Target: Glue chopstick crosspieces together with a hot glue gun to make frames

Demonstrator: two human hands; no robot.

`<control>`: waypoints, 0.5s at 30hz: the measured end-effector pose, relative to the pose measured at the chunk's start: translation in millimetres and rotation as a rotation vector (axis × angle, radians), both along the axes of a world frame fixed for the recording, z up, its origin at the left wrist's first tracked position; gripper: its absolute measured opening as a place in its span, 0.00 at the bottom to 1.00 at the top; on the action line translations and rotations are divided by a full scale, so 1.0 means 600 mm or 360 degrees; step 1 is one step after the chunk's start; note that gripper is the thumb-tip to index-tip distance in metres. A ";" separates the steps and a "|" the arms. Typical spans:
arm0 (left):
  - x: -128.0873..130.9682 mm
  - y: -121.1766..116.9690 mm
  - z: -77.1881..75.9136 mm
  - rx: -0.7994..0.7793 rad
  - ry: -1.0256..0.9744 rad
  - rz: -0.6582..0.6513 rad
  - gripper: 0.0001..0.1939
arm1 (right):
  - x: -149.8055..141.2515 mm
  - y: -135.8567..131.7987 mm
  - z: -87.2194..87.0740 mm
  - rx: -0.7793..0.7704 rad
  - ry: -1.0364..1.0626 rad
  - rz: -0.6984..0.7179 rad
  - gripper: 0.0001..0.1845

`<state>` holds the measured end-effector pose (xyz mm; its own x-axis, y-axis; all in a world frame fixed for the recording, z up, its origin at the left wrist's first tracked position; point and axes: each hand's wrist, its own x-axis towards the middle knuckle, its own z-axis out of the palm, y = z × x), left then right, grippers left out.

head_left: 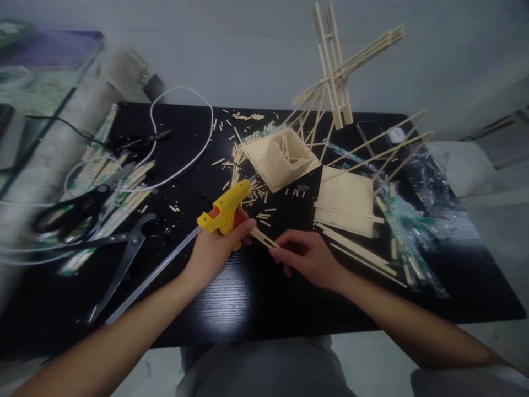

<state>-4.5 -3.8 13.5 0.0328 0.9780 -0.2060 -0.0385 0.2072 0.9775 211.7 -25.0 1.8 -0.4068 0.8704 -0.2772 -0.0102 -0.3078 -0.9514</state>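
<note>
As glue gun (225, 208) slants, nozzle (252, 179) forward-right

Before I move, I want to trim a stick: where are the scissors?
In the head view, the scissors lie at the left of the table, by the bagged sticks, just beyond the pliers.

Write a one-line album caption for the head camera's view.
Left hand gripping a yellow glue gun, right hand pinching a slender wooden piece, above a black table scattered with stick offcuts.
</note>
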 end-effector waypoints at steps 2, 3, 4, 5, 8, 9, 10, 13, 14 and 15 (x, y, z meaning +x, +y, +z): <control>0.001 0.000 0.001 0.0000 0.0006 0.0018 0.19 | 0.000 0.000 -0.002 0.0010 0.0000 -0.0002 0.17; 0.001 0.000 0.000 0.0000 0.0008 0.0023 0.19 | 0.000 0.000 -0.003 0.0013 0.0004 -0.0004 0.17; 0.001 0.000 0.000 -0.0003 0.0009 0.0023 0.19 | 0.001 0.000 -0.004 0.0014 0.0009 -0.0002 0.16; 0.001 -0.001 -0.001 -0.0003 0.0007 0.0024 0.19 | 0.001 0.000 -0.004 0.0013 0.0014 -0.0002 0.16; 0.001 -0.001 -0.003 -0.0009 0.0000 0.0017 0.19 | 0.000 -0.001 -0.005 0.0013 0.0015 -0.0005 0.16; 0.002 -0.001 -0.004 -0.0010 -0.0002 0.0014 0.19 | 0.000 -0.001 -0.005 0.0016 0.0011 -0.0007 0.16; 0.002 0.000 -0.004 -0.0009 -0.0003 0.0012 0.19 | 0.000 -0.001 -0.006 0.0018 0.0007 -0.0008 0.16; 0.002 0.000 -0.003 -0.0013 -0.0004 0.0008 0.20 | 0.001 -0.002 -0.006 0.0021 -0.0001 -0.0009 0.16; 0.002 0.001 -0.002 -0.0017 -0.0001 0.0009 0.20 | 0.001 -0.002 -0.007 0.0022 -0.0002 -0.0010 0.17; 0.002 0.001 -0.002 -0.0020 0.0002 0.0012 0.21 | 0.001 -0.002 -0.007 0.0023 -0.0003 -0.0010 0.17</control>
